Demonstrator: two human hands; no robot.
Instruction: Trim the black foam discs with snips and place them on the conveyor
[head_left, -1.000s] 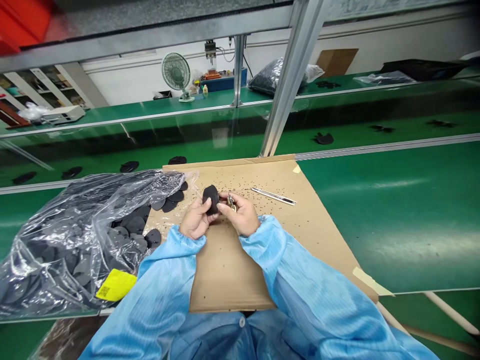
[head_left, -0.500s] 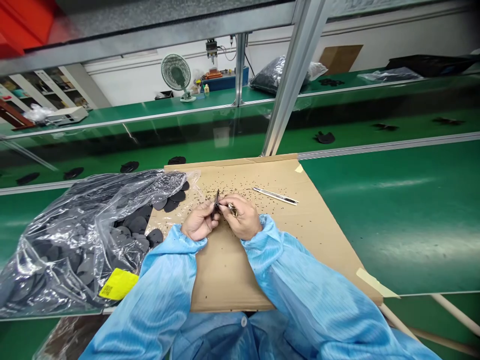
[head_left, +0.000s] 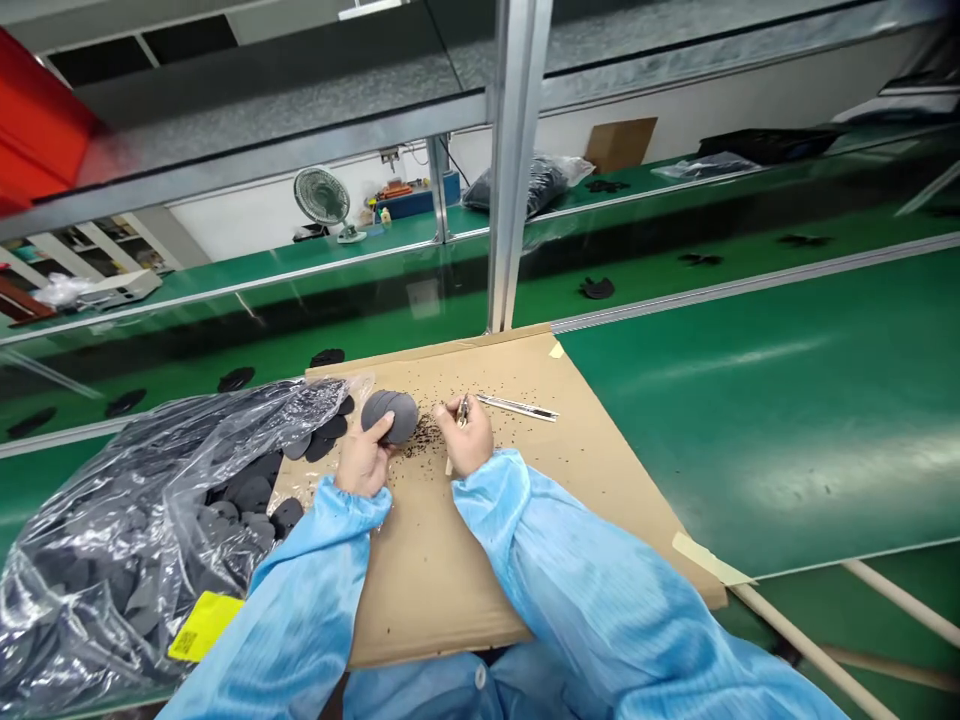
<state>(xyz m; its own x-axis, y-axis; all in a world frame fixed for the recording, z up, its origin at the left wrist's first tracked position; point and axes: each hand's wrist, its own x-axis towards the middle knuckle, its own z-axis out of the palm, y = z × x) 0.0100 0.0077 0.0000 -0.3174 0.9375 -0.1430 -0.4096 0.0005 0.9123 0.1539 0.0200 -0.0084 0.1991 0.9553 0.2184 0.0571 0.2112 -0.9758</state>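
Observation:
My left hand (head_left: 363, 464) is closed on a fanned stack of thin black discs (head_left: 401, 415), its thumb across their upper face. A short gap to the right, my right hand (head_left: 472, 440) is curled around a small shiny gold-and-silver metal tool (head_left: 463, 410); most of it is hidden by the fingers, so its kind is unclear. Between and below the hands, tiny black scraps (head_left: 426, 436) lie scattered on a brown cardboard sheet (head_left: 435, 570). A slim utility knife (head_left: 517, 407) rests on the cardboard just beyond my right hand.
At left, a large clear plastic bag (head_left: 142, 500) spills black discs (head_left: 251, 492) toward the cardboard; a yellow label (head_left: 205, 626) lies on it. A metal post (head_left: 517, 170) rises behind the cardboard. Beyond runs a green surface with small black piles (head_left: 598, 288). A fan (head_left: 322, 197) stands farther back.
My hands have moved apart. The discs, seen edge-on between both hands before, now show their flat face in my left hand. The whole view has shifted.

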